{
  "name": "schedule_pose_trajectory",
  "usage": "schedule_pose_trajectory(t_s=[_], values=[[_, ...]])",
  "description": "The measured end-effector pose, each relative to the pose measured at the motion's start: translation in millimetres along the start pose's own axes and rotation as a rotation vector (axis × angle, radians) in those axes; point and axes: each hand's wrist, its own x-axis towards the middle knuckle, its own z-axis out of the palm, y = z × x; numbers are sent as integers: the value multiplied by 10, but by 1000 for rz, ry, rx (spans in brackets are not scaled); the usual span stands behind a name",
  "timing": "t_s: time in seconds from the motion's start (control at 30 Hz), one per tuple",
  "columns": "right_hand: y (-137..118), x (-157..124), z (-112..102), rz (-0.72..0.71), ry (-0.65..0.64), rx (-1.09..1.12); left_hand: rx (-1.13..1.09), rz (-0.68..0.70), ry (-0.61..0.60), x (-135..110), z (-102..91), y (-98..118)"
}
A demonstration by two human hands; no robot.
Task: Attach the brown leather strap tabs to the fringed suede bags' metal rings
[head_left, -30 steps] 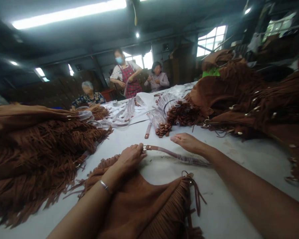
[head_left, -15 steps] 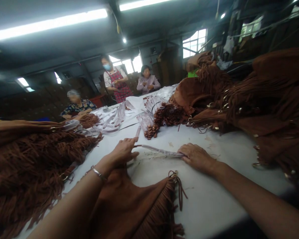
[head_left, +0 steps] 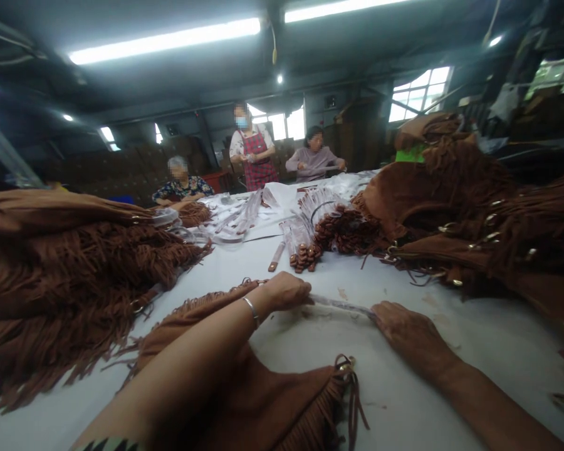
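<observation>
A thin strap wrapped in clear plastic (head_left: 341, 304) stretches between my two hands, above the white tabletop. My left hand (head_left: 287, 292) is closed around its left end, and a silver bracelet circles that wrist. At the other end, the fingers of my right hand (head_left: 402, 329) are wrapped round the strap. Below my hands lies a brown fringed suede bag (head_left: 286, 394), its curved opening facing away from me. A metal ring and hanging laces mark the bag's right corner. My left forearm covers part of the bag.
Brown fringed bags are piled at left (head_left: 75, 250) and at right (head_left: 474, 232). Plastic-wrapped straps lie bundled (head_left: 343, 225) beyond my hands, with a single wrapped strap (head_left: 276, 257) beside them. Several people are across the table; one seated person (head_left: 316, 156) holds a strip.
My left hand has closed on the strap and moved nearer my right hand, so less strap shows between them. The view has swung left. The seated person behind now stretches a strip.
</observation>
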Motion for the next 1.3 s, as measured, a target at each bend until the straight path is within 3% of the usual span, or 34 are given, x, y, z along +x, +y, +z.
schedule_pose_trajectory(t_s=[0.17,0.33,0.5,0.6,0.73,0.9,1.0,1.13,1.2,1.3], values=[[-31,72,12,111,-57,173,86,-82,-103,362,131,-57],[-55,176,-192,429,-305,834,133,-129,-40,322,77,-56],[-15,274,-354,500,-572,1776,72,-163,211,203,-234,377],[-93,353,-340,508,-621,2078,-318,-196,151,99,-306,780],[-317,445,-281,464,-593,2200,-960,-297,-128,-86,-181,1131],[-617,526,-321,618,-432,2213,-1301,-336,-373,-290,-151,1245],[-797,567,-403,664,-389,2217,-1520,-387,-307,-305,-165,1293],[-971,597,-485,577,-583,2241,-1755,-534,-148,-229,-65,1301],[-998,635,-484,534,-610,2261,-1807,-562,-165,-212,1,1269],[-996,744,-440,597,-501,2344,-1864,-571,-255,-230,61,1203]])
